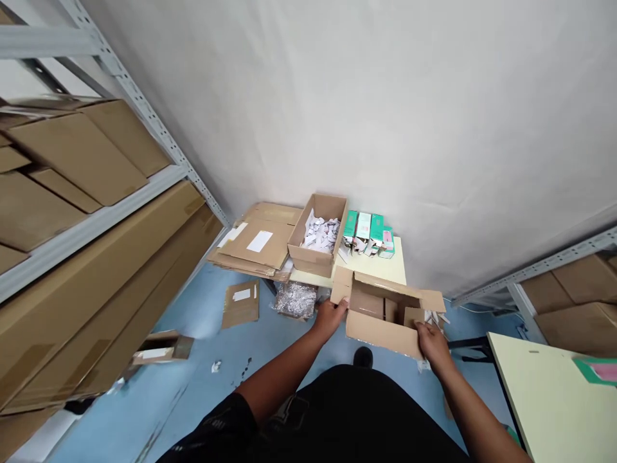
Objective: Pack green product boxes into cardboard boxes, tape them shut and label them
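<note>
In front of my body I hold an open cardboard box (pixel 380 329) with its flaps spread outward. Inside, only bare cardboard shows. My left hand (pixel 330 316) grips the flap at its left end, and my right hand (pixel 432 344) grips the right end near a folded flap. Just beyond, on a small cream table (pixel 385 268), stands another open cardboard box (pixel 312 260) partly filled with small white pieces. Several green and white cartons (pixel 364 225) stand to its right, their near ends torn or open. Flattened cardboard (pixel 274 244) is stacked on the left.
Metal shelving (pixel 159 125) with large cardboard boxes (pixel 77 157) runs along the left. A second cream table (pixel 544 392) is at the right, with more shelved boxes (pixel 578 315) behind. On the blue floor lie a flat cardboard piece (pixel 241 312) and a bubble-wrapped bundle (pixel 296 300).
</note>
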Demonstrator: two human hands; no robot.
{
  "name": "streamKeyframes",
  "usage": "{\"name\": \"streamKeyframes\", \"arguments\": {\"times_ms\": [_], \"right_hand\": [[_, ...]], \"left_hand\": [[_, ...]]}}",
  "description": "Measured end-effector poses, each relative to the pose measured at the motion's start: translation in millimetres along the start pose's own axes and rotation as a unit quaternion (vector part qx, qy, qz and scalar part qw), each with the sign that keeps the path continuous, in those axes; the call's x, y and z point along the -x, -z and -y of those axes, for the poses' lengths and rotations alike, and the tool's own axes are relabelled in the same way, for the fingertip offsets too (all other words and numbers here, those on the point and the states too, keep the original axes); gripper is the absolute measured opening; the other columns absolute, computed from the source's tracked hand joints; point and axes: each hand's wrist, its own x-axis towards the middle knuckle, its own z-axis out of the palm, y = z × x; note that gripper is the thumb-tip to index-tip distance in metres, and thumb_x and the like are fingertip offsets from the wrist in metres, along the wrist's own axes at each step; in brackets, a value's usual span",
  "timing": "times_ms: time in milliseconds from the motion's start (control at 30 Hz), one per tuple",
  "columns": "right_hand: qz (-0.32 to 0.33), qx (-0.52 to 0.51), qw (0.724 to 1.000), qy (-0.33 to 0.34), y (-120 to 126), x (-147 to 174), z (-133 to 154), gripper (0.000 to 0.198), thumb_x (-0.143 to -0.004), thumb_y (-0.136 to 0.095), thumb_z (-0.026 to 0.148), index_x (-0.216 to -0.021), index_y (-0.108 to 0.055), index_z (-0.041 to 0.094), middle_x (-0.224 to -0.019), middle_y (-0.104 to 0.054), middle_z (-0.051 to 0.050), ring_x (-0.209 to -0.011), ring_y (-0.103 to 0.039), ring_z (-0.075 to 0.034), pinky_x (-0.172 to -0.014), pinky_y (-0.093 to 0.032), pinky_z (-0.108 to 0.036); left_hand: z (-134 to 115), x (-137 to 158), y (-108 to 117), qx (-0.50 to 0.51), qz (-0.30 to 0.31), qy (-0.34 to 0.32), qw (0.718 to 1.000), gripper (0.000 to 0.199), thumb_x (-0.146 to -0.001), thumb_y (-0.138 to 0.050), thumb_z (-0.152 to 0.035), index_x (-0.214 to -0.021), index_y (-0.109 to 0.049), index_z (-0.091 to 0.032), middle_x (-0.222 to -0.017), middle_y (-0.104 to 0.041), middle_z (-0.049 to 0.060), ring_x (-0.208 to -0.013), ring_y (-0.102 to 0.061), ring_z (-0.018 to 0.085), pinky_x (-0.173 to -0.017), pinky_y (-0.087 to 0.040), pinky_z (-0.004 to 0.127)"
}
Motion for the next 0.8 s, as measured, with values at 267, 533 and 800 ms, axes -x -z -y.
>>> {"name": "streamKeyframes", "arguments": {"times_ms": [267, 533, 800], "right_hand": [[0.002, 0.142, 0.989, 0.027, 19.2, -73.9, 20.7, 0.064, -0.091, -0.035, 0.059, -0.101, -0.081, 0.015, -0.104, -0.079, -0.019, -0.106, -0.071, -0.036, -0.088, -0.052, -0.039], [0.062, 0.162, 0.983, 0.062, 37.4, -138.3, 28.8, 0.062, -0.091, -0.032, 0.057, -0.092, -0.079, 0.017, -0.102, -0.079, -0.02, -0.102, -0.071, -0.037, -0.083, -0.051, -0.039], [0.057, 0.175, 0.982, 0.047, 13.5, -149.2, 60.1, 0.059, -0.093, -0.03, 0.056, -0.091, -0.076, 0.02, -0.099, -0.078, -0.017, -0.1, -0.071, -0.035, -0.081, -0.051, -0.038]], "left_hand": [[-64.4, -87.4, 65.2, -0.081, -0.15, -0.064, 0.983, 0.04, -0.092, -0.057, -0.054, -0.103, -0.071, -0.019, -0.098, -0.076, 0.007, -0.095, -0.068, 0.023, -0.089, -0.053, 0.03], [-101.8, -188.5, 82.1, -0.313, -0.057, -0.01, 0.948, 0.025, -0.083, -0.07, -0.042, -0.096, -0.074, -0.021, -0.099, -0.077, 0.005, -0.098, -0.069, 0.025, -0.088, -0.05, 0.03], [-87.2, -311.0, 99.7, -0.353, -0.02, 0.064, 0.933, 0.04, -0.049, -0.095, -0.024, -0.079, -0.069, -0.022, -0.099, -0.077, 0.016, -0.119, -0.064, 0.042, -0.1, -0.047, 0.041]]}}
